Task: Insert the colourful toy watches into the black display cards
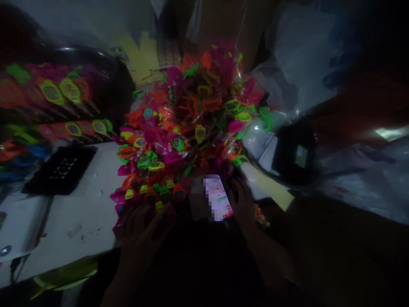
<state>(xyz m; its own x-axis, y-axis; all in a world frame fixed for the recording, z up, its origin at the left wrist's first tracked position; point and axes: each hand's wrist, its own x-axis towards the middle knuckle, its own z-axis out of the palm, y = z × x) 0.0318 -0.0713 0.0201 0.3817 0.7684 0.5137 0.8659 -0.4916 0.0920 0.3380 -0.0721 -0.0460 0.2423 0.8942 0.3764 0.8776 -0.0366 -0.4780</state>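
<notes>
A large heap of bright plastic toy watches (200, 133) in pink, orange, yellow and green covers the middle of the table. At its near left edge lies my left hand (140, 221), fingers apart over some pink pieces; darkness blurs its fingertips. A lit smartphone (220, 198) is tilted in front of my body, its screen partly pixelated. My right hand (243, 202) is closed along the phone's right side, with its fingers dim and partly lost in shadow.
On the left, toy watches stand in rows by a black basin (126, 81). A black mat (64, 168) lies on the white tabletop (92, 209). To the right are a dark round container (287, 157), a yellow strip (275, 189) and clear plastic bags (358, 170).
</notes>
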